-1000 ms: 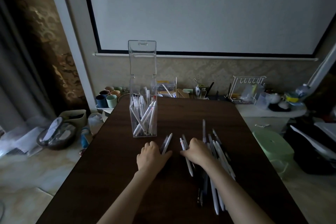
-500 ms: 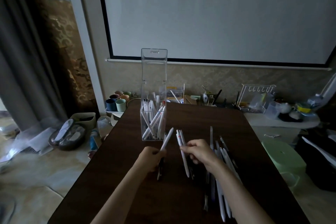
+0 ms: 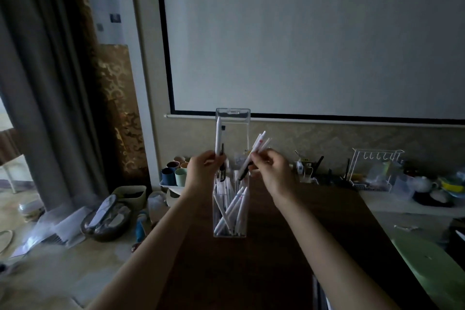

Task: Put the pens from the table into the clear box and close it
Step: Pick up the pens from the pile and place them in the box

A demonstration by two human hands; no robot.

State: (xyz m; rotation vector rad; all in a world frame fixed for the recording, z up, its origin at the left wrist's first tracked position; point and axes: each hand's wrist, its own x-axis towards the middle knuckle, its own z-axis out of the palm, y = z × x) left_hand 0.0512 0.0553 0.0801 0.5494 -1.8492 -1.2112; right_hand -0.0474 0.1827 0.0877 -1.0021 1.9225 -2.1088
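A tall clear box [image 3: 229, 231] stands on the dark wooden table [image 3: 271, 259], its hinged lid [image 3: 234, 118] raised upright at the back. Several white pens lean inside it. My left hand [image 3: 203, 167] hovers at the box's left rim, gripping a white pen [image 3: 218, 133] and a black pen that point straight up. My right hand [image 3: 271, 167] is at the right rim, holding a few white pens [image 3: 259, 142] tilted up to the right, with their lower tips over the opening. The loose pens on the table are almost out of view at the bottom edge.
Cups [image 3: 176, 173] stand on a tray beyond the table's far left corner. A white wire rack [image 3: 372, 168] and small containers crowd a shelf at the right. A green stool [image 3: 432, 262] is beside the table's right edge. Clutter covers the floor at left.
Both hands picked pens off the table and lifted them up to the box's opening. The view tilted up, so the loose pen pile dropped out of sight.
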